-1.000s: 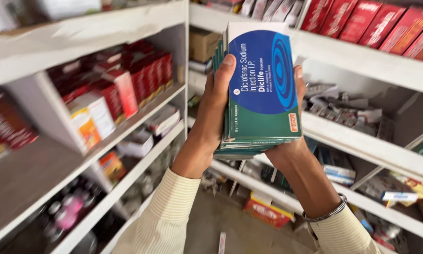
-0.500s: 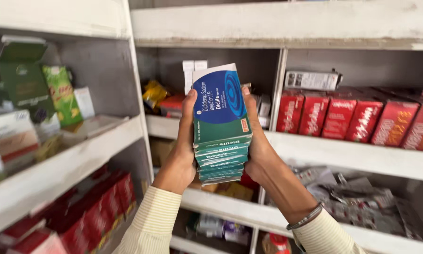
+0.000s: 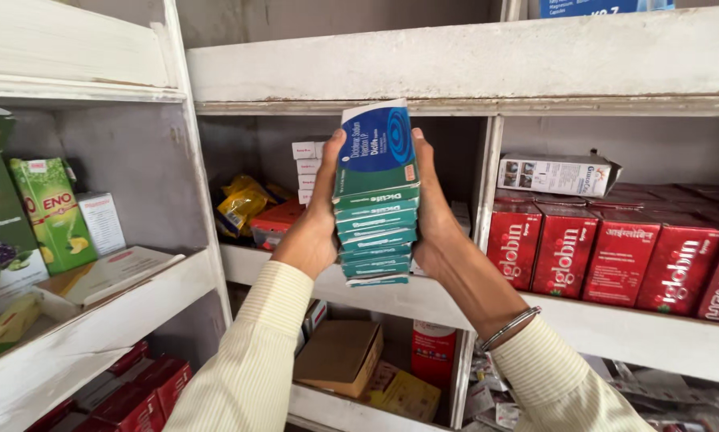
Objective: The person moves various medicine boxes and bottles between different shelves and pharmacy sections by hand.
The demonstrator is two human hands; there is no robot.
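A stack of several flat green and blue medicine boxes (image 3: 375, 200) is held upright between both my hands, in front of a white wooden shelf (image 3: 391, 292). My left hand (image 3: 315, 224) presses the stack's left side, thumb up along its edge. My right hand (image 3: 433, 216) clamps the right side, a metal bangle on its wrist. The stack hovers before an open compartment that holds yellow packets (image 3: 243, 200), a red box (image 3: 275, 220) and small white boxes (image 3: 305, 164).
Red cartons (image 3: 615, 252) line the shelf at right, a white carton (image 3: 555, 174) lying on top of them. Green boxes (image 3: 51, 212) stand on the left shelf. Below sit a brown cardboard box (image 3: 339, 356) and more red packs (image 3: 135, 396).
The view has risen from the lower shelves to this higher shelf. My hands have carried the stack up and in toward the open compartment, and still grip it from both sides.
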